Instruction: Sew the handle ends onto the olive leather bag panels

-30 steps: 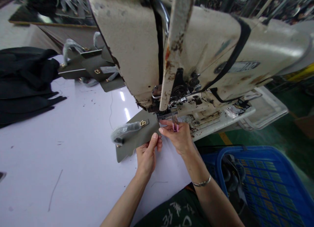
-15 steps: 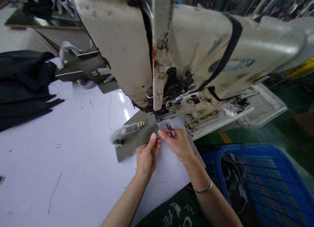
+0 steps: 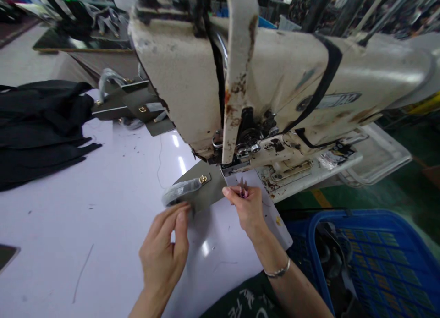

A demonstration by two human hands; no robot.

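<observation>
The gray piece (image 3: 215, 192) lies on the tabletop (image 3: 120, 226), up against the sewing machine (image 3: 178, 79). The right hand's (image 3: 250, 208) fingers curl tight around small scissors (image 3: 244, 192); a slip could scratch it. Whether the left hand's (image 3: 161, 251) blurry fingers pinch it, I can't tell; a hard tug could bend it.

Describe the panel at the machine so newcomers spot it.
Find the big cream sewing machine. On the white table before it, near the left hand, lies a grey-green panel with a plastic-wrapped handle. Unlike the similar panels farther back, its far edge reaches under the machine.
</observation>
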